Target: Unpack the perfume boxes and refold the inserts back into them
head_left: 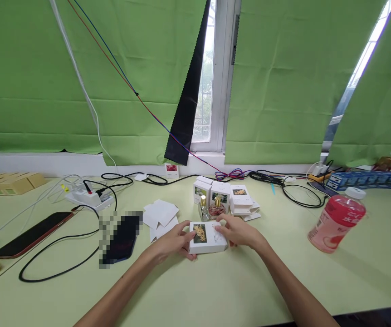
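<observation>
White card forms the small box (212, 243) at the front middle of the pale green desk (195, 290), its printed picture of yellow flowers (201, 232) facing up. The left hand (172, 241) grips its left end, thumb on the top face and fingers at the side. The right hand (242, 230) grasps the other end, with its thumb on top as well. Whether the box rests fully on the desk or is slightly raised, I cannot tell.

Just behind it stand two small glass bottles with gold caps, a clear one (202, 212) and a round one with reddish contents (217, 210). More white boxes (220, 193) stand upright close behind those bottles, and a stack of white cartons (240, 200) sits to their right. Flat white pieces (161, 214) overlap near the left hand. Farther left lies a dark phone (125, 236), partly pixelated; well to the right stands a pink drink bottle (337, 222).
</observation>
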A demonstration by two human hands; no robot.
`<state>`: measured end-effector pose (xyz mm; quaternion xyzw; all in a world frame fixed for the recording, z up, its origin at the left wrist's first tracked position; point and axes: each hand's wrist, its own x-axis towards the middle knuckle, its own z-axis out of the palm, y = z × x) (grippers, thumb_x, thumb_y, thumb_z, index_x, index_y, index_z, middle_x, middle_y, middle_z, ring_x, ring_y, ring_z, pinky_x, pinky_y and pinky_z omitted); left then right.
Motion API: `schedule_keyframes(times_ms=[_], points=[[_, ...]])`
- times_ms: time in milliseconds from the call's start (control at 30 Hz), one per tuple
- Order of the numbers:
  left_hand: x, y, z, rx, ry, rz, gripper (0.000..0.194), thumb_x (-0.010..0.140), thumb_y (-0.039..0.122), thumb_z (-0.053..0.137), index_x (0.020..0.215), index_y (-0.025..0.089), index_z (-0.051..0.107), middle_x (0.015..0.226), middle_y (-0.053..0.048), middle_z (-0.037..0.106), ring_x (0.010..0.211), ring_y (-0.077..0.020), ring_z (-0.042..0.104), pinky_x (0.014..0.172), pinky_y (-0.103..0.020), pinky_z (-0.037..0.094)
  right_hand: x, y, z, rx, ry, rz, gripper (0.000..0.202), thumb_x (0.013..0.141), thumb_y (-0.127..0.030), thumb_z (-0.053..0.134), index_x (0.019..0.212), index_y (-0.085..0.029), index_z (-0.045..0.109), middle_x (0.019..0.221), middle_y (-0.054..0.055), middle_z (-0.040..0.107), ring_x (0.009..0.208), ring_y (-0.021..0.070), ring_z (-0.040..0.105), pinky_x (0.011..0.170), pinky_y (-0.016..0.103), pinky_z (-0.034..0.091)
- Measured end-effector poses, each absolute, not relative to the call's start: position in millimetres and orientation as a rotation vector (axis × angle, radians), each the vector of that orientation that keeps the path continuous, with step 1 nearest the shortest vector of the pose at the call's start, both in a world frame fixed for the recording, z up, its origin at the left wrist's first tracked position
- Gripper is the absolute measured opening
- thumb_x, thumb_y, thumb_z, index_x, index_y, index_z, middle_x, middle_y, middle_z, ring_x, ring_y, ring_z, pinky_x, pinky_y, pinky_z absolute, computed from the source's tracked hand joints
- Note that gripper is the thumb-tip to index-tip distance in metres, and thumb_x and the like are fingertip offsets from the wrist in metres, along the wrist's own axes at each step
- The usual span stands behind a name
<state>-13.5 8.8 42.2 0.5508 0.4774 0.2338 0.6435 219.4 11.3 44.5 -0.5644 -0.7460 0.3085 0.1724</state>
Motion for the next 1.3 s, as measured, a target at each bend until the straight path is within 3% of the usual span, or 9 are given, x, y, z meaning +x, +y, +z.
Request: schedule_keyframes(times_ms=[133, 467, 600, 733, 833, 900, 1033, 1167, 1300], points=[[-12, 10, 35, 1.328, 1.168, 0.493, 0.079, 0.076, 0.059, 0.070, 0.133, 0.014, 0.038, 0.076, -0.007, 0.073, 0.064, -0.0206, 0.071, 0.067, -0.035, 0.059, 232, 23, 32, -1.568, -1.795, 1.307, 0.019, 0.095, -0.039, 0.053, 0.101, -0.022, 0.050, 0.058, -0.005, 0.058, 0.041, 0.0124, 0.054, 0.039, 0.022, 0.045], [-18, 16, 24, 1.627, 1.442, 0.486, 0.050, 0.074, 0.055, 0.068, 0.105, 0.018, 0.054, 0.066, 0.001, 0.062, 0.040, -0.0137, 0.059, 0.037, -0.023, 0.044, 254, 38, 14, -1.558, -1.722, 1.596, 0.041, 0.081, -0.054, 0.071, 0.073, -0.019, 0.051, 0.047, -0.003, 0.060, 0.034, 0.0088, 0.053, 0.031, 0.015, 0.036], [-17, 17, 22, 1.610, 1.441, 0.646, 0.050, 0.070, 0.055, 0.072, 0.099, 0.020, 0.051, 0.064, 0.004, 0.059, 0.035, -0.0085, 0.048, 0.031, -0.021, 0.036, 266, 39, 15, -1.628, -1.718, 1.600, 0.030, 0.085, -0.037, 0.071, 0.071, -0.018, 0.052, 0.046, -0.003, 0.060, 0.035, 0.0089, 0.053, 0.034, 0.016, 0.037], [-13, 12, 34, 1.304, 1.319, 0.940, 0.050, 0.074, 0.062, 0.065, 0.098, 0.021, 0.049, 0.065, 0.003, 0.061, 0.045, -0.0127, 0.058, 0.039, -0.023, 0.044, 259, 32, 20, -1.765, -1.781, 1.347, 0.017, 0.083, -0.017, 0.069, 0.081, -0.018, 0.052, 0.047, -0.005, 0.058, 0.040, 0.0125, 0.057, 0.042, 0.020, 0.043], [-13, 9, 40, 1.147, 1.214, 1.036, 0.047, 0.069, 0.058, 0.073, 0.085, 0.018, 0.053, 0.075, -0.002, 0.066, 0.057, -0.0133, 0.064, 0.048, -0.023, 0.049, 240, 22, 30, -1.702, -1.947, 0.804, 0.016, 0.082, -0.011, 0.066, 0.092, -0.018, 0.057, 0.057, -0.004, 0.062, 0.055, 0.0162, 0.064, 0.060, 0.026, 0.049], [-14, 8, 38, 1.191, 1.193, 0.983, 0.046, 0.065, 0.056, 0.075, 0.079, 0.016, 0.057, 0.071, -0.003, 0.066, 0.057, -0.0134, 0.062, 0.047, -0.023, 0.049, 225, 16, 38, -1.574, -2.023, 0.504, 0.010, 0.086, -0.018, 0.063, 0.096, -0.019, 0.062, 0.082, 0.004, 0.069, 0.079, 0.0208, 0.068, 0.073, 0.031, 0.050], [-18, 8, 28, 1.372, 1.188, 0.823, 0.041, 0.069, 0.055, 0.069, 0.078, 0.015, 0.060, 0.058, 0.000, 0.061, 0.048, -0.0123, 0.057, 0.042, -0.022, 0.045, 208, 6, 43, -1.315, -2.208, 0.498, 0.032, 0.089, -0.037, 0.064, 0.118, -0.022, 0.064, 0.125, 0.009, 0.062, 0.110, 0.0255, 0.062, 0.094, 0.036, 0.046], [-22, 7, 24, 1.478, 1.216, 0.699, 0.030, 0.073, 0.043, 0.061, 0.082, 0.015, 0.062, 0.054, 0.002, 0.060, 0.040, -0.0114, 0.055, 0.039, -0.022, 0.042, 206, 4, 40, -1.291, -2.377, 0.576, 0.062, 0.074, -0.047, 0.079, 0.127, -0.022, 0.060, 0.128, 0.010, 0.061, 0.111, 0.0299, 0.061, 0.094, 0.038, 0.046], [-24, 4, 23, 1.578, 1.249, 0.549, 0.017, 0.069, 0.028, 0.055, 0.074, 0.014, 0.064, 0.049, 0.003, 0.056, 0.039, -0.0116, 0.053, 0.038, -0.021, 0.040, 207, 4, 39, -1.304, -2.474, 0.542, 0.073, 0.064, -0.057, 0.082, 0.125, -0.022, 0.061, 0.119, 0.012, 0.065, 0.107, 0.0329, 0.062, 0.088, 0.038, 0.047]])
